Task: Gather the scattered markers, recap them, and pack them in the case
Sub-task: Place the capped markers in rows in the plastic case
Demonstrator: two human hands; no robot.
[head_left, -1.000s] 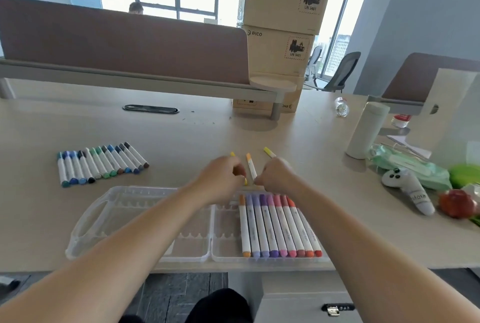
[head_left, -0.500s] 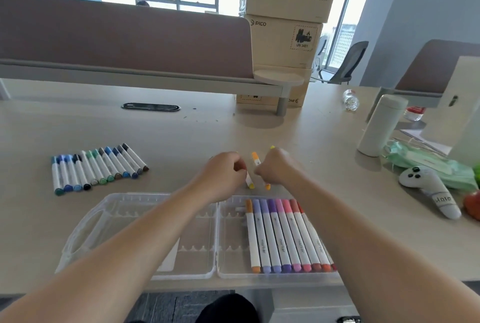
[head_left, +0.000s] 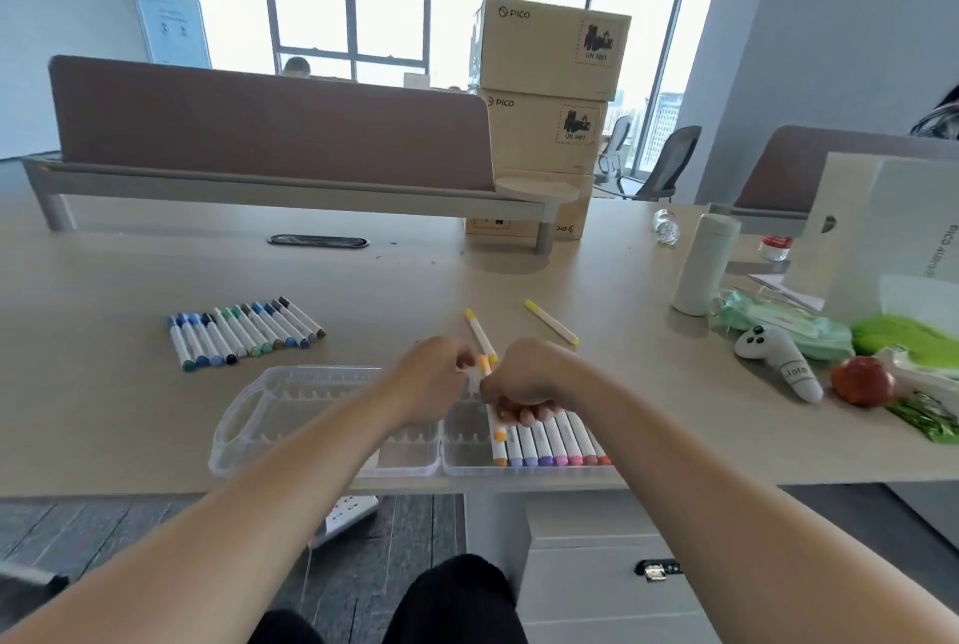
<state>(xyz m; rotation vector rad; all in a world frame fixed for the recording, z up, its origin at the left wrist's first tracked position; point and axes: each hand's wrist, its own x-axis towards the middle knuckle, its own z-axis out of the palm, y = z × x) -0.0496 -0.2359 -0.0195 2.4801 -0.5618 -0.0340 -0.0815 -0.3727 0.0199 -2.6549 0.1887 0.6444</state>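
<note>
My left hand (head_left: 438, 376) and my right hand (head_left: 524, 384) meet above the back rim of the clear plastic case (head_left: 249, 415). Between them is an orange marker (head_left: 485, 364). The left fingers pinch its upper end and the right fingers curl round its barrel. The case lies open near the table's front edge. Its right half holds a row of capped markers (head_left: 550, 449), orange through purple and pink to red. Two yellow markers (head_left: 480, 332) (head_left: 551, 322) lie loose just beyond my hands. A row of blue, green and dark markers (head_left: 244, 332) lies at the left.
At the right stand a white bottle (head_left: 706, 264), a pack of wipes (head_left: 778, 319), a white controller (head_left: 783, 366) and a red apple (head_left: 861, 380). Stacked cardboard boxes (head_left: 550, 88) and a brown divider (head_left: 270, 130) close the back. The table's front edge (head_left: 155, 488) runs just below the case.
Both hands have drawn back toward me with the orange marker, from beyond the case to over its back rim. The two yellow markers now lie uncovered beyond them.
</note>
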